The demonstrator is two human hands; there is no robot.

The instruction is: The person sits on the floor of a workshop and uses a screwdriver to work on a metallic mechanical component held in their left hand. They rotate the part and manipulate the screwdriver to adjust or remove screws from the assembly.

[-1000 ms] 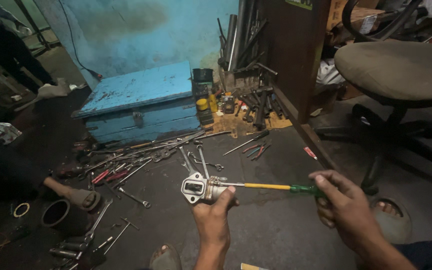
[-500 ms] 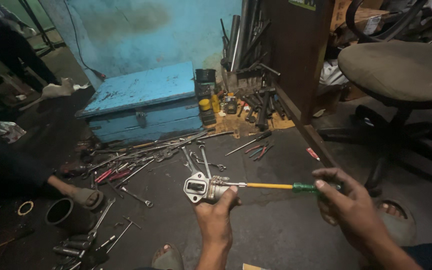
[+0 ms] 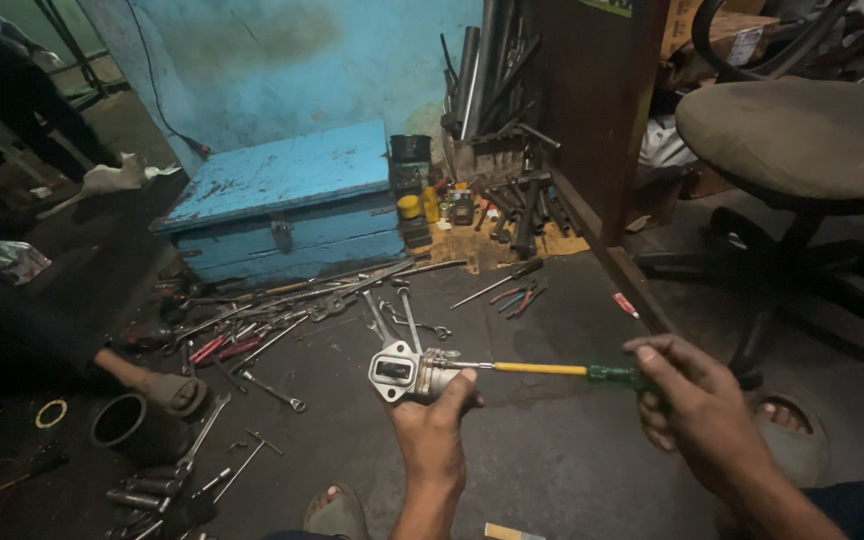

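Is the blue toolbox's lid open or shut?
Shut: the blue toolbox has its lid lying flat on the body, front latch down.

The metal valve housing (image 3: pixel 402 372) sits in the left hand (image 3: pixel 430 432), low in the middle of the view, with the screwdriver (image 3: pixel 552 370) running from it rightward into the right hand (image 3: pixel 697 410). Behind them, wrenches (image 3: pixel 392 315) and pliers (image 3: pixel 522 298) lie scattered on the floor (image 3: pixel 552 460). Farther back stands a wooden toolbox (image 3: pixel 287 205) against the wall (image 3: pixel 282 50), with cans (image 3: pixel 410 190) just to its right. An office chair (image 3: pixel 802 150) stands at far right. A cylinder sleeve (image 3: pixel 127 425) lies at lower left, beside another person's hand (image 3: pixel 174 392).
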